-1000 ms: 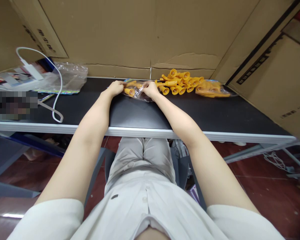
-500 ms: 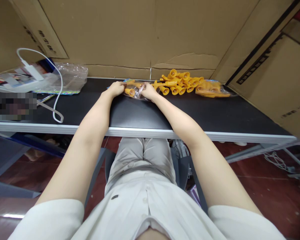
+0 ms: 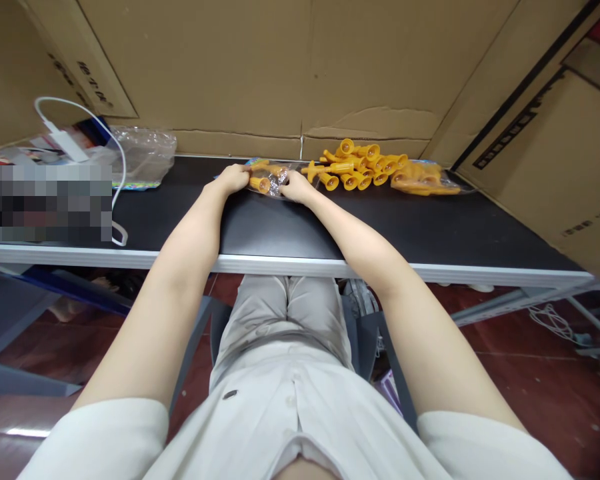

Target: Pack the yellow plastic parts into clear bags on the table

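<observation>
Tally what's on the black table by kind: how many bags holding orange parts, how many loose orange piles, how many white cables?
Bags with orange parts: 2, one between both hands, one at right
Loose orange pile: 1
White cable: 1
Total: 4

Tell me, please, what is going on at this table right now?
A seated person holds a small clear plastic bag with orange plastic pieces inside, gripping it at either end with the left hand and the right hand at the back of the black table. Just to the right lies a loose pile of orange trumpet-shaped pieces, then a filled bag of the same. A white cable and empty plastic bags lie to the left.
</observation>
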`<state>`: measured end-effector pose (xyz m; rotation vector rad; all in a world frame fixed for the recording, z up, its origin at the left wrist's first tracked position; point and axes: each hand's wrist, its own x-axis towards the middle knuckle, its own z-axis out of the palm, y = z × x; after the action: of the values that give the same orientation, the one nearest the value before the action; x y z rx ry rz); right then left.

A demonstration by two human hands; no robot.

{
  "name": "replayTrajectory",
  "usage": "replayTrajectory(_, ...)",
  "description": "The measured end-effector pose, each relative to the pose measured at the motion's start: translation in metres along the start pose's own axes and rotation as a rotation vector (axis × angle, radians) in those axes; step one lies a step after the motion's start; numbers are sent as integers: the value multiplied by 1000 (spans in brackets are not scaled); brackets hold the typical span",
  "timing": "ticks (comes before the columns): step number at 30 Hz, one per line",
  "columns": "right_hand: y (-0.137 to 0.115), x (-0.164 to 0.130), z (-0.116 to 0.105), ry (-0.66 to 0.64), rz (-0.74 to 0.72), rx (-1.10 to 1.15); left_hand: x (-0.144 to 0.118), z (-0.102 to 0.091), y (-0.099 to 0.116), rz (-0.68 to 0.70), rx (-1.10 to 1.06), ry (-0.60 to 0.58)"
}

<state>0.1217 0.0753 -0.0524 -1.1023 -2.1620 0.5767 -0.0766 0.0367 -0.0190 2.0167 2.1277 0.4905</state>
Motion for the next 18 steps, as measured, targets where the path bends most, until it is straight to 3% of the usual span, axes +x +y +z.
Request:
replayTrajectory(7,-13,-8,-4,-120,44,-143,5,2,-1,-9,28,3)
replayTrajectory(12,-17,-9,-7,-64,16,-335,11,8,-8,25,10,6)
replayTrajectory(18,-19,-8,-10,-28,-20,-308,21,11,-14,-40,-21,3)
